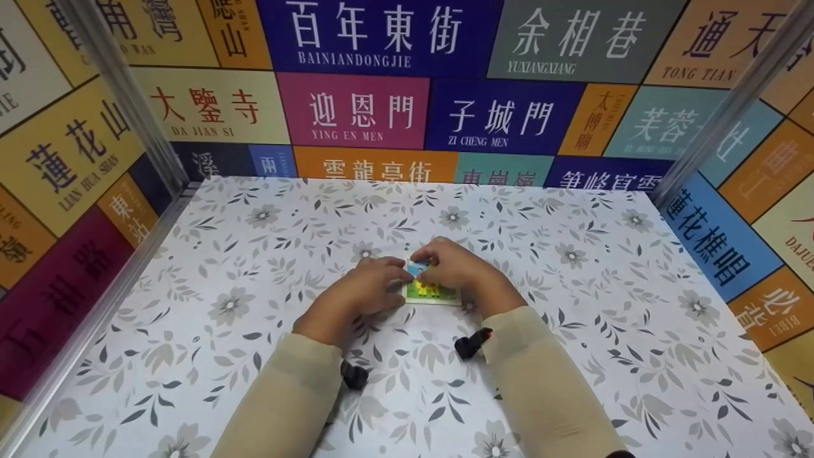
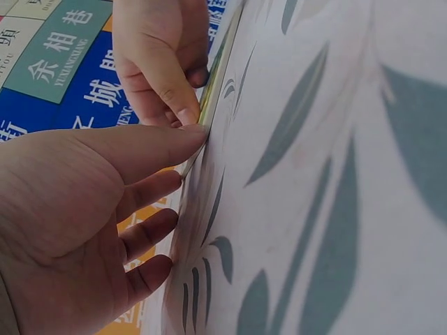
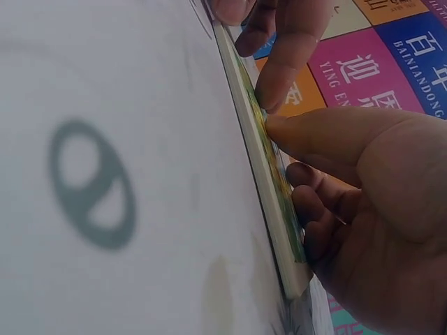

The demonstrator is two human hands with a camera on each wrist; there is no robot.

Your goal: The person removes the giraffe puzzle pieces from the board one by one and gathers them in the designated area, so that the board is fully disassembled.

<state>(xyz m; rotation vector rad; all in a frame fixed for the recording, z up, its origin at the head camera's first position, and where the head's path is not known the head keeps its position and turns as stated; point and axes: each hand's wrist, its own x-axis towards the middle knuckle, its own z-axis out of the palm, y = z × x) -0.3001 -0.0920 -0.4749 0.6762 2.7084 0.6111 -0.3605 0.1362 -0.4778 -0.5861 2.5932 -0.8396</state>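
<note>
A small flat picture board [image 1: 432, 301] lies on the patterned tabletop, with a yellow animal-like figure on green and blue. Its pale edge [image 3: 260, 160] shows from the side. My left hand [image 1: 372, 285] is at the board's left side, thumb extended and the other fingers loosely bent, with fingertips at its edge and over the picture. Over the upper right of the board is my right hand [image 1: 455, 264]. Its thumb [image 3: 300, 132] touches the picture, and its bent lower fingers sit at the board's side. I cannot tell whether the right fingertips pinch a separate piece.
The tabletop [image 1: 254, 356] has a white cloth with grey flowers and leaves. Panels with coloured signs [image 1: 356, 111] rise behind it and along both sides. Metal posts [image 1: 137, 95] stand at the back corners. Small black devices [image 1: 470, 343] are worn at both wrists.
</note>
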